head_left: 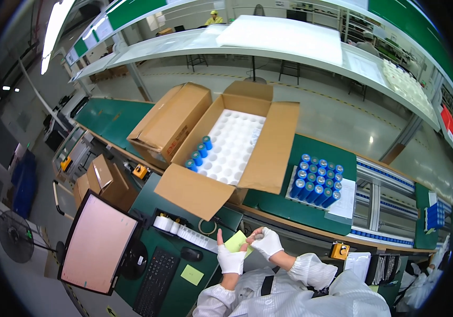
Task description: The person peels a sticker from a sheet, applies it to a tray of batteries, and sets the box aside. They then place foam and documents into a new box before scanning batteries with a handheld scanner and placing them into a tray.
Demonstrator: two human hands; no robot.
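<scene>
- We hold a small yellow-green paper (pixel 236 242) low in the middle of the frame.
- Our left hand (pixel 230 257) pinches its bottom edge.
- Our right hand (pixel 266 242) touches its right side, fingers curled around something small and grey.
- Our hands are close together.
- Above them sits an open cardboard box (pixel 276 142) with blue cylinders (pixel 199 153) in a white tray (pixel 234 145).

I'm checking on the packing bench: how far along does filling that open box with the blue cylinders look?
Done: four blue cylinders stand along the left edge of the white tray in the open carton. In hand: the left hand holds a yellow-green slip, and the right hand pinches a small grey item. Left: most tray sockets are empty, and a full batch of blue cylinders waits beside the carton.
</scene>
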